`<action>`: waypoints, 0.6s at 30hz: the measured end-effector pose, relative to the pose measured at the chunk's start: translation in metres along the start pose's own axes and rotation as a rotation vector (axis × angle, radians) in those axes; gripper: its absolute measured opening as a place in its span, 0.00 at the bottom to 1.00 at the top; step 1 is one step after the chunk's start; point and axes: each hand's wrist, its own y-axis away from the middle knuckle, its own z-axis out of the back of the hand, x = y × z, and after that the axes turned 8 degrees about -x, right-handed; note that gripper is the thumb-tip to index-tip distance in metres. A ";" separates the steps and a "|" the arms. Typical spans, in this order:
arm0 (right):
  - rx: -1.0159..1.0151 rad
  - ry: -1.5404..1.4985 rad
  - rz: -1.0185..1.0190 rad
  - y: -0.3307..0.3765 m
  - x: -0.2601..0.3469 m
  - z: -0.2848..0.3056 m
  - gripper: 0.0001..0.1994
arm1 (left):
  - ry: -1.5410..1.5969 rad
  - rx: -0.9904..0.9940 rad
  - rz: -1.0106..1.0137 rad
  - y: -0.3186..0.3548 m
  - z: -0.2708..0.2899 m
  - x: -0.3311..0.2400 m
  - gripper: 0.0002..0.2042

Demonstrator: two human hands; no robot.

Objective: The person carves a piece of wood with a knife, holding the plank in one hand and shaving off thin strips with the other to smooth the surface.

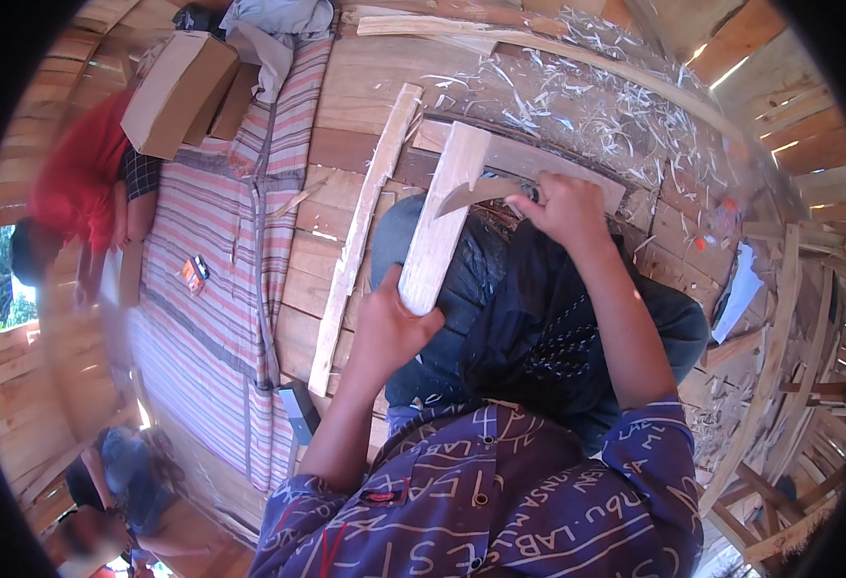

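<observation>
Pale wooden board [436, 237] lay over a denim leg [394, 225]; stiff and light, I judged, best held low, where the left hand [390, 323] clenched it; the right hand [571, 208] gripped a curved knife [481, 192].

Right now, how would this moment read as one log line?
left hand: gripping near end of board | right hand: holding curved knife over board, contact unclear | beyond: wood shavings
</observation>
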 end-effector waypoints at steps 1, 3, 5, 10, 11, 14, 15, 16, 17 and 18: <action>0.002 0.000 -0.006 0.000 -0.004 0.003 0.31 | -0.002 0.003 0.001 -0.001 -0.001 0.000 0.23; 0.005 0.002 -0.021 0.002 -0.012 0.007 0.31 | 0.012 -0.005 -0.013 0.000 0.000 -0.001 0.23; -0.033 0.035 0.001 0.000 -0.010 0.008 0.31 | 0.052 -0.029 -0.040 0.001 0.002 -0.003 0.23; 0.012 0.047 -0.102 -0.002 -0.005 0.021 0.30 | 0.066 -0.016 -0.035 0.001 0.002 -0.004 0.22; 0.026 0.043 -0.128 0.001 -0.002 0.022 0.30 | 0.061 -0.016 -0.040 0.000 0.001 -0.004 0.21; 0.088 -0.041 -0.235 0.010 0.015 0.027 0.29 | 0.038 -0.028 -0.040 0.003 0.004 -0.006 0.22; 0.114 -0.084 -0.275 0.014 0.018 0.027 0.29 | 0.013 -0.033 -0.039 0.004 0.002 -0.005 0.23; 0.218 -0.225 -0.357 0.016 0.020 0.027 0.29 | -0.019 -0.036 -0.042 0.003 0.001 -0.001 0.23; 0.223 -0.255 -0.342 0.019 0.022 0.028 0.28 | -0.052 -0.040 -0.044 0.002 0.000 0.000 0.23; 0.229 -0.285 -0.326 0.023 0.026 0.029 0.28 | -0.034 -0.046 -0.054 0.001 -0.001 -0.001 0.22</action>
